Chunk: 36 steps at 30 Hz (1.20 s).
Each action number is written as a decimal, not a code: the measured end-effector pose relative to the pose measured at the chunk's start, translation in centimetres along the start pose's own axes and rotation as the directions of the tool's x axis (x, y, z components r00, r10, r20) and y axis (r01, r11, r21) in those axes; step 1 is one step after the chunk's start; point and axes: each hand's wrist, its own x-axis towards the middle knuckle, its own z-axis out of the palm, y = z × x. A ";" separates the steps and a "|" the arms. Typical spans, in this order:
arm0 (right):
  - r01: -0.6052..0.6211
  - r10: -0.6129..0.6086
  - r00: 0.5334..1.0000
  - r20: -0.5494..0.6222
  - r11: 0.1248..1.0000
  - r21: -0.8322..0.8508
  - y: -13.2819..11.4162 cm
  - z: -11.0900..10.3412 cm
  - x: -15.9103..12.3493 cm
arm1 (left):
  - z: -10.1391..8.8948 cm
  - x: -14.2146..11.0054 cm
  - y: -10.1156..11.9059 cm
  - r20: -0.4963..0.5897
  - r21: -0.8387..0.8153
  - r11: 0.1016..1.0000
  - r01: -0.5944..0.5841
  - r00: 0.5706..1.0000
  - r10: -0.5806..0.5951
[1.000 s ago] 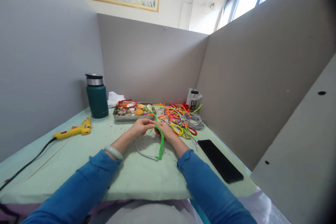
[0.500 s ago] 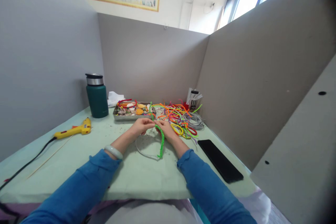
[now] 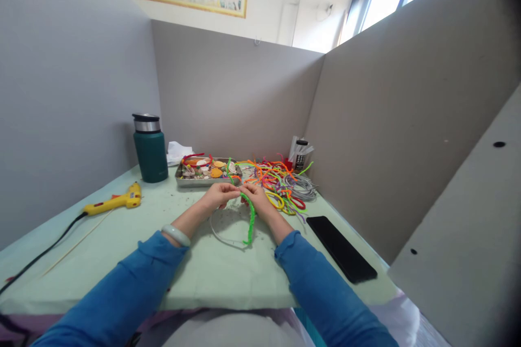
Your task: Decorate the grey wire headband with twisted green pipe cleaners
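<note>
A thin pale ring (image 3: 226, 239) hangs below my hands, just over the table. Its right side is wrapped in a bright green pipe cleaner (image 3: 251, 219), whose loose end sticks up beyond my fingers. My left hand (image 3: 220, 195) pinches the ring at its top, thumb and forefinger together. Close against it, my right hand (image 3: 254, 198) is closed on the green pipe cleaner where the wrapping reaches the fingers. The fingertips of both hands meet and partly hide the spot they grip.
Behind my hands sits a metal tray (image 3: 195, 184) of shells. Tangled colourful pipe cleaners (image 3: 277, 179) and a grey wire coil (image 3: 303, 188) lie to its right. A phone (image 3: 341, 249) is at right; a yellow glue gun (image 3: 114, 203), wooden stick (image 3: 79, 242) and green bottle (image 3: 151, 152) are left.
The loose upper end of the green pipe cleaner has tipped slightly to the left. Both hands stay in nearly the same place, still holding the ring.
</note>
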 end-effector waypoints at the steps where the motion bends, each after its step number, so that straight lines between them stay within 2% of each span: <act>1: 0.000 0.000 1.000 0.000 1.000 0.002 0.0 0.0 0.0 | 0.0 0.0 -0.1 0.001 -0.001 1.000 -0.002 1.000 0.002; 8: -0.012 0.011 1.000 0.017 0.999 0.039 0.2 0.0 0.0 | -0.1 0.0 0.0 -0.003 0.002 1.000 -0.002 1.000 0.002; 19: -0.145 0.130 0.983 0.129 0.982 0.119 -0.7 0.2 -0.5 | 0.0 -0.2 0.4 0.010 -0.041 0.999 0.003 1.000 -0.002; 30: -0.085 0.061 0.982 0.180 0.988 0.131 0.0 -0.1 -0.5 | -0.2 0.0 -0.1 0.026 -0.098 0.995 -0.030 0.999 0.033; 36: -0.095 0.066 0.980 0.188 0.984 0.152 0.8 -0.2 -0.1 | 0.0 -0.1 0.2 0.014 -0.136 0.990 -0.024 1.000 0.027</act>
